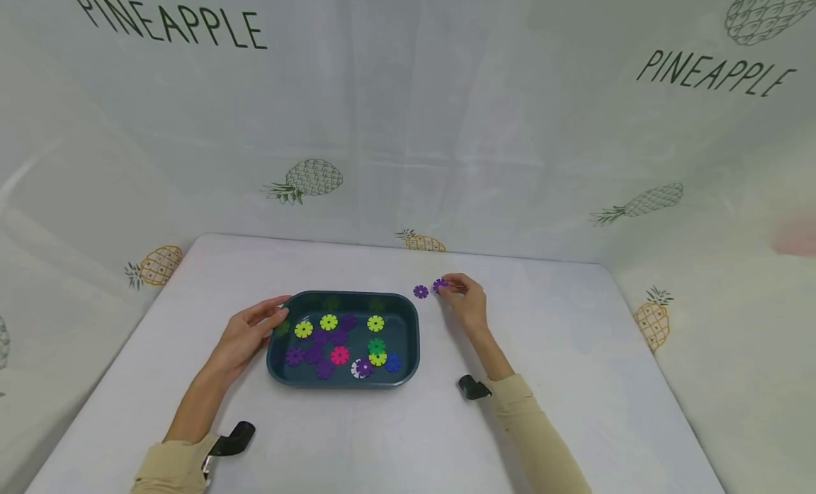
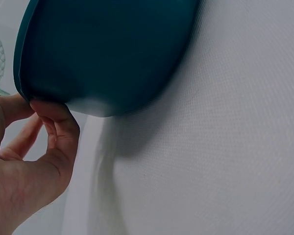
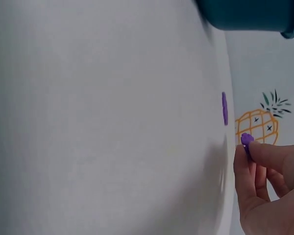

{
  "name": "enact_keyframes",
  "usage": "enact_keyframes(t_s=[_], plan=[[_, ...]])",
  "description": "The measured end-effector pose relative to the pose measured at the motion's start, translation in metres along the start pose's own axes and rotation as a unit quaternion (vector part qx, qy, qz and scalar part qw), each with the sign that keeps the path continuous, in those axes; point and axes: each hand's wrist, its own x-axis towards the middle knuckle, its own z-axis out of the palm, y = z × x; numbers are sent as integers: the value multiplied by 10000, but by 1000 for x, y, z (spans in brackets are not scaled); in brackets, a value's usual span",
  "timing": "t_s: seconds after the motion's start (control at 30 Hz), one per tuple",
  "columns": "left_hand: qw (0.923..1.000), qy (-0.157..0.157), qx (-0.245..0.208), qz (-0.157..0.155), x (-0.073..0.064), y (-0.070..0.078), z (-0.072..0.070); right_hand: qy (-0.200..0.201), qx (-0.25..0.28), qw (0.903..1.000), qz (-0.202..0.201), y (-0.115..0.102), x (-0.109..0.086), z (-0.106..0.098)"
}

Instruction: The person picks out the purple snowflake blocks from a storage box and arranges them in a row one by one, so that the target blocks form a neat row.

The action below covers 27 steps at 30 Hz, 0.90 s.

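A dark teal tray [image 1: 408,377] holds several flower-shaped plastic discs in purple, yellow, green, pink, blue and white. My left hand [image 1: 245,338] grips the tray's left end, thumb and fingers pinching the rim, as the left wrist view also shows. Beyond the tray's far right corner, my right hand [image 1: 467,302] pinches a purple disc [image 1: 439,286] between thumb and fingertips. In the right wrist view that purple disc [image 3: 246,139] sits edge-on at the fingertips. Just left of it, another purple disc [image 1: 421,292] lies flat on the table.
The white-covered table [image 1: 574,380] extends around the tray. Behind it hangs a pale cloth [image 1: 446,125] printed with pineapples and lettering. Black wrist-worn camera pieces [image 1: 473,388] stick out near both sleeves.
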Motion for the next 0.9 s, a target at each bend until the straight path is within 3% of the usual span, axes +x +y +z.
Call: enact_keyframes(t_s=[0.37, 0.6, 0.9], plan=[[10000, 20, 17, -29, 0, 0, 2, -66, -211, 9997, 62, 7, 6, -3], [10000, 7, -3, -72, -1, -1, 3, -419, -689, 9966, -145, -3, 7, -5], [10000, 36, 7, -87, -4, -1, 2, -741, -856, 9932, -274, -4, 5, -6]])
